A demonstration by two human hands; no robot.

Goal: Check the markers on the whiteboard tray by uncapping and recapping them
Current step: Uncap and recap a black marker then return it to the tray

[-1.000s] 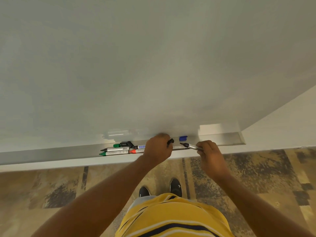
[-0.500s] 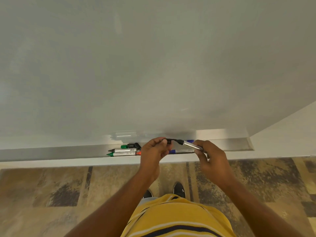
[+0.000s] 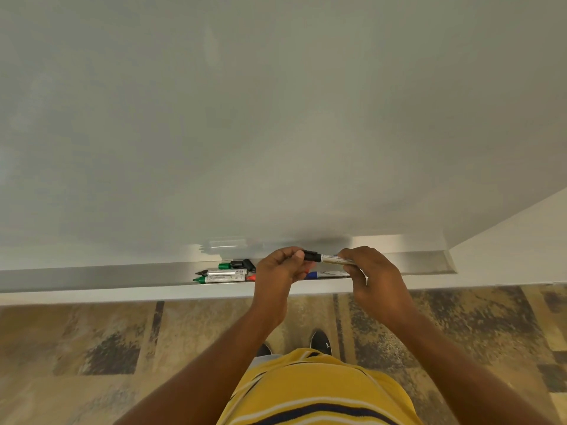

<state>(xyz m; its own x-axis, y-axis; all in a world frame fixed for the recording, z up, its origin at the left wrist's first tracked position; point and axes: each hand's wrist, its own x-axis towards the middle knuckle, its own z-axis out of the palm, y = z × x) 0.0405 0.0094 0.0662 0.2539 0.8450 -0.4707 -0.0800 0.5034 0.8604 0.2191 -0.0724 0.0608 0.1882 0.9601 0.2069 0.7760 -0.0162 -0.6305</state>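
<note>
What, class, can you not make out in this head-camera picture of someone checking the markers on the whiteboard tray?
- Head view: whether the black cap is fully seated; the left hand covers its end.
- Head view: the red marker body, hidden behind that hand.
- Head view: the blue marker right end, behind the right hand.
- Head view: label print on the tray markers, too small.

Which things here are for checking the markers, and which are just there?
For the job:
- black marker, held in the left hand and right hand
- green marker, blue marker and the others waiting on the tray

Just there:
- whiteboard
- patterned floor
- black shoes
</note>
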